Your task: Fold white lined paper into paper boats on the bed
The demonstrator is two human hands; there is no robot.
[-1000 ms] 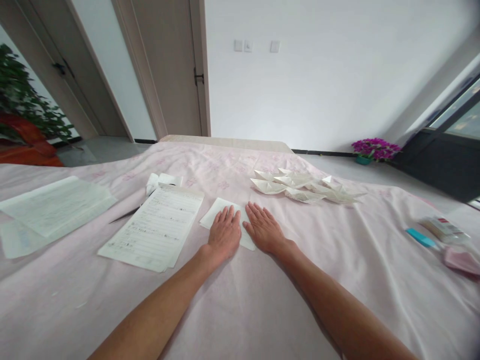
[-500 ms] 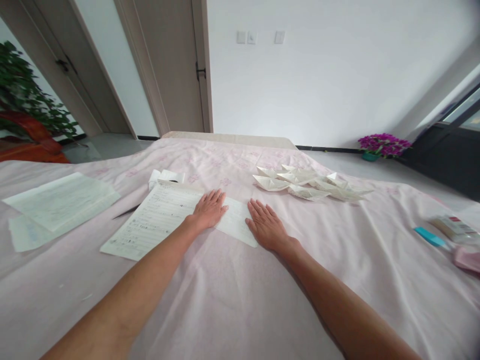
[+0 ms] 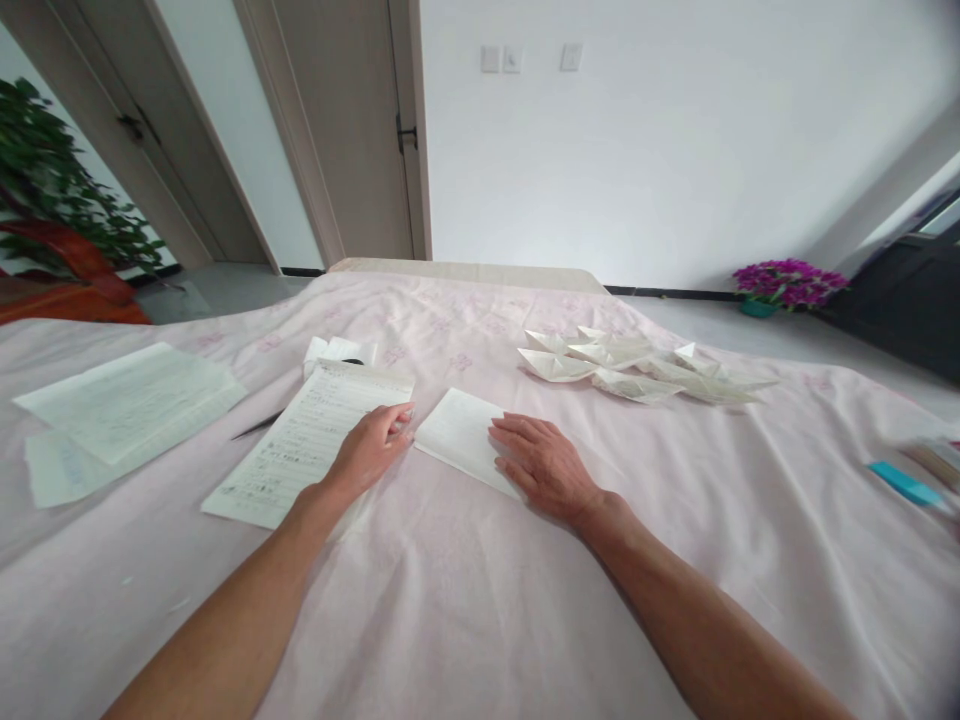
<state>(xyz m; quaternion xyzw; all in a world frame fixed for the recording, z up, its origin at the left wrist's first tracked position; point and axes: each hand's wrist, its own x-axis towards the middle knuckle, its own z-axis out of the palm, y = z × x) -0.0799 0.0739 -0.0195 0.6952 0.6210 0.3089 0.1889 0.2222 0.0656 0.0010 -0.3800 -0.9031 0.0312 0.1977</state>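
Observation:
A small folded sheet of white paper [image 3: 461, 430] lies flat on the pink cloth between my hands. My right hand [image 3: 544, 460] rests palm down over its right end, fingers stretched out. At the sheet's left corner is my left hand [image 3: 375, 440], its fingers curled in towards the thumb. Whatever those fingers may hold is hidden. Beneath and beside the left hand lies a stack of lined, handwritten pages [image 3: 300, 450].
Several folded paper boats [image 3: 637, 365] stand at the back right. Loose thin sheets [image 3: 127, 410] lie at the left. A dark pointed blade [image 3: 259, 425] sticks out from under the written pages. A blue-handled item [image 3: 904, 483] lies at the far right.
My left hand has come off the folded sheet, moving left and curling its fingers. The right hand stays flat on the paper. The camera view has shifted slightly.

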